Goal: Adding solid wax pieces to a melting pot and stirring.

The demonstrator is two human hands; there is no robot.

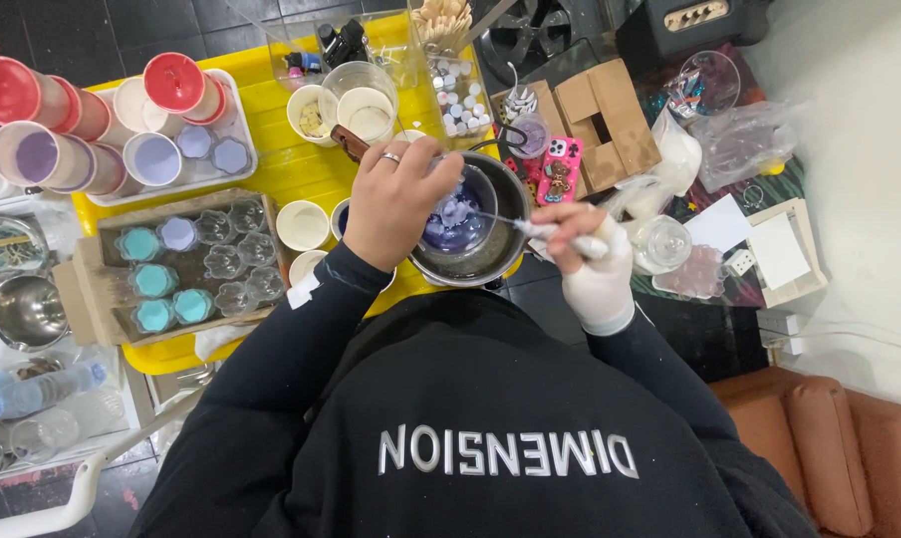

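My left hand (395, 199), bare with a ring on one finger, grips a clear cup (457, 214) of purple liquid and holds it inside a metal pot (490, 267) on the yellow table (281, 164). My right hand (592, 267) wears a white glove and pinches a thin stirring stick (510, 225). The tip of the stick reaches into the cup. Black sleeves cover both arms.
A cardboard tray (176, 264) to the left holds small flower-shaped moulds, some filled teal or lavender. Red and white cups (122, 120) crowd the far left. White cups (303, 224), a clear box of small pieces (457, 95), a pink phone case (560, 169) and a jar (661, 244) surround the pot.
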